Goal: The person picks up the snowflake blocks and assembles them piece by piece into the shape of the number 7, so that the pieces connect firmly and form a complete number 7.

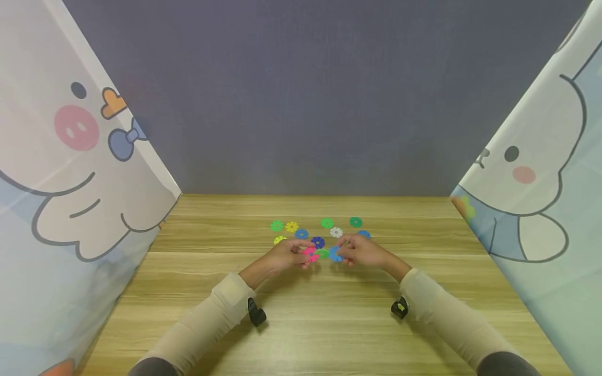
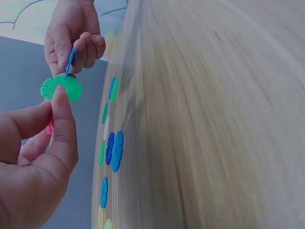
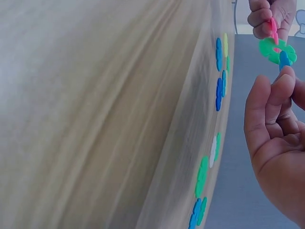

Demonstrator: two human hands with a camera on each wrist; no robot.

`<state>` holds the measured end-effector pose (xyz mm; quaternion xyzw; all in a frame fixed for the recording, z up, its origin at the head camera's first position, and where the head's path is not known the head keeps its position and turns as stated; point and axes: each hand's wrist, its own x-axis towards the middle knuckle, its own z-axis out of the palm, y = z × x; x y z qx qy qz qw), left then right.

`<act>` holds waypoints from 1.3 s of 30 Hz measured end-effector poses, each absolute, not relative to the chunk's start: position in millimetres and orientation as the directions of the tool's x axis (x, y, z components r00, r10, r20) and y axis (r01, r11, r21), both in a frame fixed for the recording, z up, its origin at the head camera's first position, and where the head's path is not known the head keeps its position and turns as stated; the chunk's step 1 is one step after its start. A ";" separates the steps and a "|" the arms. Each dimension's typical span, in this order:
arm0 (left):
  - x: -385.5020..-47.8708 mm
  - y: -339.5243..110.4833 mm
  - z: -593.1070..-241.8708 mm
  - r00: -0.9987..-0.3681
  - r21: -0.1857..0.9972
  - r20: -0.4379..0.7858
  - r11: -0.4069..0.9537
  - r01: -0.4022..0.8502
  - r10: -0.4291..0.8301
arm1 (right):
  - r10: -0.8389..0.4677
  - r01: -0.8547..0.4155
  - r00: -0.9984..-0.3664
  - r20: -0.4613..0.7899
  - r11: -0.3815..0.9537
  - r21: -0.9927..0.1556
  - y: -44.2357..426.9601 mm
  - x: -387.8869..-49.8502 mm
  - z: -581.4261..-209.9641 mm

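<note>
Above the wooden table, my left hand [image 1: 284, 254] pinches a pink notched plastic disc [image 1: 311, 255] between thumb and fingers. My right hand [image 1: 364, 251] pinches a blue notched disc [image 1: 335, 255]. Between the two hands is a green notched disc [image 2: 71, 88], which meets the pink disc on one side and the blue disc [image 3: 284, 59] on the other. In both wrist views the green disc is turned crosswise to its neighbours. My fingers hide parts of the pink and blue discs, and how deeply the notches interlock cannot be made out.
Several loose notched discs lie flat on the table [image 1: 301, 334] beyond the hands, among them a yellow disc [image 1: 291, 227], a white disc [image 1: 336, 232], a dark blue disc [image 1: 317, 242] and a dark green disc [image 1: 356, 222]. A grey panel [image 1: 301, 104] rises behind; printed cloths flank both sides.
</note>
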<state>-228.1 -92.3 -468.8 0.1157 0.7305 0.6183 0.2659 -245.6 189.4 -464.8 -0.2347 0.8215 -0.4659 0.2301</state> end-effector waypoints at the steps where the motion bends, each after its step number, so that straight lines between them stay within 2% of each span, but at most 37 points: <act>1: -228.1 -92.1 -469.1 -0.830 0.965 -0.244 0.207 -0.159 0.501 | -0.603 -0.170 -0.782 -0.159 0.452 -0.876 188.9 -244.8 -464.9; 10: -228.9 -91.0 -468.0 -0.824 0.965 -0.241 0.214 -0.149 0.513 | -0.627 -0.175 -0.767 -0.137 0.409 -0.896 186.6 -241.7 -465.5; 16: -228.1 -90.4 -467.0 -0.836 0.966 -0.244 0.204 -0.162 0.492 | -0.601 -0.158 -0.787 -0.137 0.412 -0.897 183.7 -240.4 -466.1; 24: -228.2 -88.1 -468.8 -0.860 0.968 -0.243 0.173 -0.183 0.449 | -0.574 -0.207 -0.813 -0.093 0.436 -0.876 178.7 -239.3 -465.2; 31: -228.5 -86.6 -468.8 -0.867 0.965 -0.258 0.154 -0.212 0.427 | -0.584 -0.282 -0.811 -0.043 0.453 -0.846 175.7 -239.6 -465.0; 39: -228.8 -86.7 -468.5 -0.864 0.967 -0.251 0.160 -0.200 0.437 | -0.586 -0.287 -0.809 -0.052 0.471 -0.834 174.9 -239.1 -464.6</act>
